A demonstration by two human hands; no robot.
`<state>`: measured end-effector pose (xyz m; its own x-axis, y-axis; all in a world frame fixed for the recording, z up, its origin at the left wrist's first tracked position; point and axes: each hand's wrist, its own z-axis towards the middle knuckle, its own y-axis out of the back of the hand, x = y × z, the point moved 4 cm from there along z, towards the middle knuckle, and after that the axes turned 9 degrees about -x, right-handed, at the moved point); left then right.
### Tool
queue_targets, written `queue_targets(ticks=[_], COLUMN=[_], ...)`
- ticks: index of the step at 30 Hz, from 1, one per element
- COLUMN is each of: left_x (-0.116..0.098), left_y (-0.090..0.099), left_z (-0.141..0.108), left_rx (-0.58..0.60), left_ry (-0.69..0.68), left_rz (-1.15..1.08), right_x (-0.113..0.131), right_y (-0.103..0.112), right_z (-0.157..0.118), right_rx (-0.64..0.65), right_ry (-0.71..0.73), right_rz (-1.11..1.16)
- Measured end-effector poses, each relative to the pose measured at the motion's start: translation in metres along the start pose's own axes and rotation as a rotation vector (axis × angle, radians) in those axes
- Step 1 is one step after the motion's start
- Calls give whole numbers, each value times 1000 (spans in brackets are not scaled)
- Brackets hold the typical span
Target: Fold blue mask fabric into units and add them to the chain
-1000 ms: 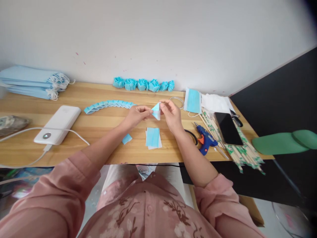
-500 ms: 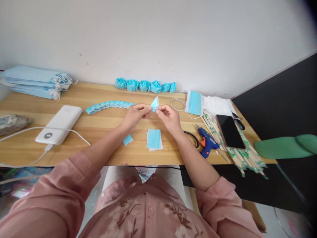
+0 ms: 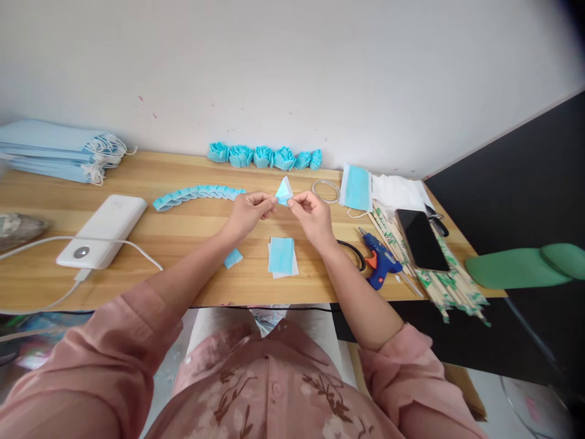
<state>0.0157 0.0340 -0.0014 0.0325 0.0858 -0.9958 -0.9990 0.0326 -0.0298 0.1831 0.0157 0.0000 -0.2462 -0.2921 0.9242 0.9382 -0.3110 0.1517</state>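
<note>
Between my two hands a small blue and white piece of mask fabric [image 3: 284, 190] is held up, folded to a point at the top. My left hand [image 3: 250, 213] pinches its left lower corner, and my right hand [image 3: 312, 218] pinches the right one. Below them on the table lie a few blue and white fabric rectangles [image 3: 282, 256]. A smaller blue piece [image 3: 233, 258] pokes out beside my left forearm. Left of my left hand, a curved row of overlapping folded blue pieces [image 3: 196, 195] rests on the wood.
Blue fabric flowers [image 3: 262, 157] line the wall. A mask stack [image 3: 55, 149] and white power bank [image 3: 103, 231] with cable sit left. Rightward are a wire ring [image 3: 326, 191], a mask [image 3: 356, 188], a blue glue gun [image 3: 380, 259], wrapped chopsticks [image 3: 450, 286], a phone [image 3: 421, 240] and a green bottle [image 3: 512, 268].
The folded fabric piece has turned slightly between my fingers, its point still up. The whole view has shifted a little, so things on the table appear farther left.
</note>
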Motion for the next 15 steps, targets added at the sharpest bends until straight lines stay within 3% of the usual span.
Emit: queue_targets(ticks=[8, 15], left_x=[4, 1], left_y=[-1, 0], left_z=[2, 1], left_rx=[-2, -25], left_ry=[-16, -1], left_rz=[53, 35], right_x=[-10, -12], right_y=[-2, -6], right_z=[1, 1], right_rx=[14, 123], right_ry=[-68, -168], right_rz=[83, 199])
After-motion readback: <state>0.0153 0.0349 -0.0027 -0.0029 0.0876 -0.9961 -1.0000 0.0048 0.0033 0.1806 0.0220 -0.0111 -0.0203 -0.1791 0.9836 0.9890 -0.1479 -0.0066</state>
